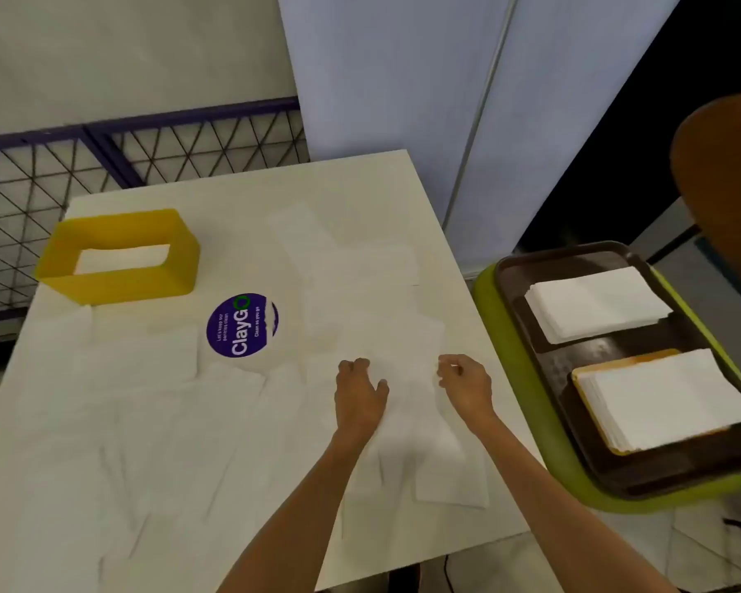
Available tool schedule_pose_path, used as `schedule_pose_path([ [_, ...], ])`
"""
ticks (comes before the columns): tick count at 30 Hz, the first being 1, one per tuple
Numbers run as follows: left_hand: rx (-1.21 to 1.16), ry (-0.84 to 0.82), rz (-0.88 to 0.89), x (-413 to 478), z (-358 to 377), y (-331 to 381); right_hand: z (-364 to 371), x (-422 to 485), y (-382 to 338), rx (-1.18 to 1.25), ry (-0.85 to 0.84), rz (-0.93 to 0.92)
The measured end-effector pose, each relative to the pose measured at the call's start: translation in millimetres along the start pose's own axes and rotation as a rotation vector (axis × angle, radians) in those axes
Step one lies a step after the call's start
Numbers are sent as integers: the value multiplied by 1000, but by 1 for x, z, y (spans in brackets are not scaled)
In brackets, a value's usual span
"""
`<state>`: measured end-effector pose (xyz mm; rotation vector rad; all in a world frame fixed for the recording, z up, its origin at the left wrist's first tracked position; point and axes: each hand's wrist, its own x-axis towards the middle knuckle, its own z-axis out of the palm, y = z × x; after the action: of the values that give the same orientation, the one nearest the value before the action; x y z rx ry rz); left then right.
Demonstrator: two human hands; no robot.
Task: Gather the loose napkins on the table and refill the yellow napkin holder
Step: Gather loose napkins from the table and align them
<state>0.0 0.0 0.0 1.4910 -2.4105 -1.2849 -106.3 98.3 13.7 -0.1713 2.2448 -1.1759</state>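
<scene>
Several loose white napkins (373, 301) lie scattered over the white table (240, 199), hard to tell apart from its top. The yellow napkin holder (146, 276) stands at the far left, an open-topped box with a low white stack inside. My left hand (358, 393) rests palm down on a napkin (407, 413) near the table's right side, fingers curled. My right hand (465, 385) is just to its right, fingertips pinching that napkin's far edge.
A round purple sticker (240, 325) marks the table's middle. To the right, a brown tray (574, 370) on a lime-green seat (514, 378) carries two neat napkin stacks. A wire fence runs behind at the left, and a brown chair back stands at far right.
</scene>
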Motion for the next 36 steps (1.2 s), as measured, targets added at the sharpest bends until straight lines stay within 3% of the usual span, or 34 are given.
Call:
schedule_pose_path([
  [8,344,112,-117,20,22,15,-9,31,4,77,13,56],
  [13,336,113,-169,27,23,23,-11,40,9,135,-8,80],
  [19,109,70,-161,26,19,33,-15,40,8,250,-36,182],
  [24,-183,128,-142,19,9,41,-25,36,9,419,-34,353],
  [28,-483,69,-176,1,8,48,-31,26,6,555,-251,399],
  [32,-519,-28,-200,-20,24,50,-38,18,4,723,-454,429],
  [36,-443,-2,-162,-39,38,43,-48,15,11,622,-389,446],
])
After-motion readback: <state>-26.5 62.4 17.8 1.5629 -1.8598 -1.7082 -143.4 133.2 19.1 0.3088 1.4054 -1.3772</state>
